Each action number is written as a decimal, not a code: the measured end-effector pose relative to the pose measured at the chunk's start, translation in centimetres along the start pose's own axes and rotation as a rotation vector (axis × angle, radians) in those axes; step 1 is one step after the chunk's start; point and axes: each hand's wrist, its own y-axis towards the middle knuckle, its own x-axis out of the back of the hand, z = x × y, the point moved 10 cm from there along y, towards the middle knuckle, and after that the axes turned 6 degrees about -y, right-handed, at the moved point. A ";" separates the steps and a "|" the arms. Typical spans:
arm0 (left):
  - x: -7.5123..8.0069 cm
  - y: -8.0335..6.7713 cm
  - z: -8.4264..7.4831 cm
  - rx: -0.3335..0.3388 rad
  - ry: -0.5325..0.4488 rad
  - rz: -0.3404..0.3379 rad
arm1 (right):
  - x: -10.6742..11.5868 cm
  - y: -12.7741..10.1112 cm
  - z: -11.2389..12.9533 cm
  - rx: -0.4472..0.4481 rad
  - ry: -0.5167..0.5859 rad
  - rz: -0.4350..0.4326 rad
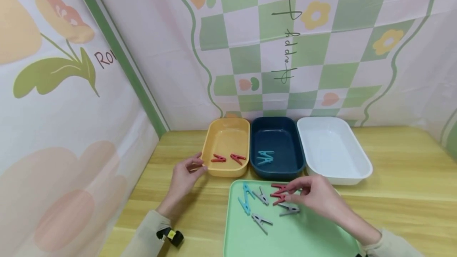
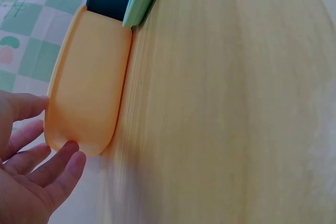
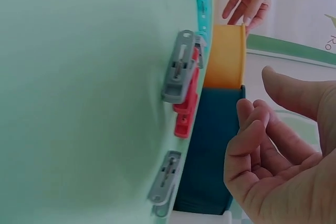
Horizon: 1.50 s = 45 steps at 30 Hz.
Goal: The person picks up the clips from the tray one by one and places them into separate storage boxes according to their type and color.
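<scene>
My right hand hovers over the green tray, fingertips right by two red clothespins. In the right wrist view its thumb and curled fingers stand apart, with nothing between them. Around the red pair lie grey clothespins and light blue clothespins. My left hand touches the near left end of the yellow container. In the left wrist view, its loosely spread fingers rest against that container's outer wall. Two red clothespins lie inside it.
Right of the yellow container stands a dark blue container holding light blue clothespins. A white container follows on its right. All three line up on the wooden table before a patterned cloth.
</scene>
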 end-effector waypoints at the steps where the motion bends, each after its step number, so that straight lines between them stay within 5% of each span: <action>1: 0.0 0.0 0.0 0.000 -0.002 -0.001 | -0.1 -0.1 -0.2 -0.002 0.002 0.004; 36: -0.1 -0.1 0.1 0.031 0.004 0.013 | -0.7 -0.8 -3.7 -0.082 -0.065 0.097; 45: 0.0 0.0 0.0 0.024 -0.009 0.012 | -1.0 -0.6 -3.9 -0.044 -0.094 0.136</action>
